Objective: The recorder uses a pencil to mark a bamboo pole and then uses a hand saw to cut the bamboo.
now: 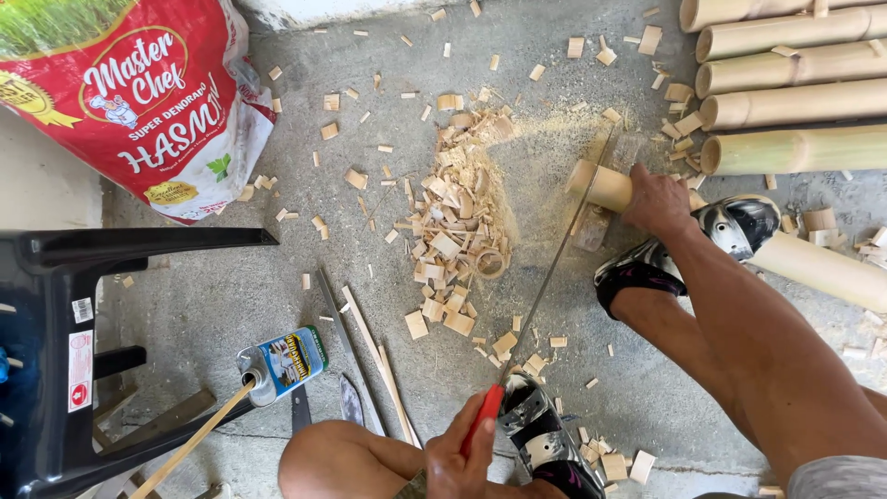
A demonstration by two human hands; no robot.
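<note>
5 stacked poles [795, 103]: pale green-yellow bamboo, lying side by side at the top right, cut ends facing left.
Sack [139, 102]: 1 big red and white printed bag, slumped on the concrete floor [231, 296] at the top left.
Chair [55, 370]: black plastic, at the left edge, well apart from the sawing.
Bamboo pole being cut [605, 185]: 1 round, smooth, cream-yellow length, hollow at its open left end. It runs from the middle right down to the right edge, just below the stacked poles.
Shoe on the pole [735, 226]: black and silver, pressing down on the pole just beside the right hand.
Saw [545, 277]: 1 long thin blade with a red handle, slanting from the bottom centre up to the pole, its far end meeting the pole close to the open end.
Right hand [656, 199]: closed down over the top of the pole, right of the blade.
Left hand [453, 457]: wrapped tight around the red handle at the bottom centre, beside the other shoe [540, 434].
Hands: well apart, 1 at each end of the saw.
Chip pile [457, 231]: many pale offcuts heaped left of the blade, with fine sawdust [554, 129] above.
Can [282, 362]: 1 small tin on its side at the lower left, a thin stick [189, 444] at its mouth.
Ring [490, 263]: 1 thin bamboo slice at the pile's right edge.
</note>
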